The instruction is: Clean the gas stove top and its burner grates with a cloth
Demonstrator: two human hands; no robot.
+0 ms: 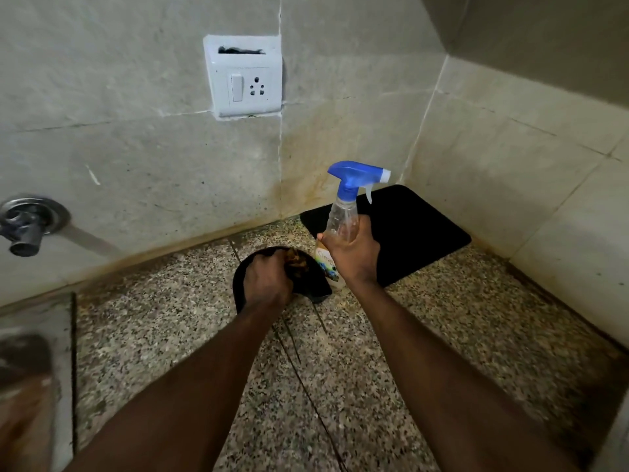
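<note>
Left grip [269, 277]: closed, fingers curled over the edge of a dark round item [315, 291] sitting on the bench [340, 386]. Can't tell if that item is a stove part or a folded cloth. A brownish wad [299, 264], cloth-like, sits right at the fingertips, on top of the dark item. Whether the fingers actually pinch it is unclear.

Right grip [352, 257]: wrapped round the clear body of a spray bottle [340, 216]. Bottle is upright, blue trigger head on top, nozzle pointing right, printed label low on the body. Its base is hidden behind the wrist and the dark item, so no call on whether it rests on the bench or is lifted. No finger on the trigger.

Bottle is just right of the dark item, touching or nearly so.

Behind the bottle, a black mat [408, 226] lies flat in the bench corner against both tiled walls.

Wall: white socket plate [246, 83] with one switch. Tap [25, 223] at far left. Sink [34, 335] at lower left, blurred.
</note>
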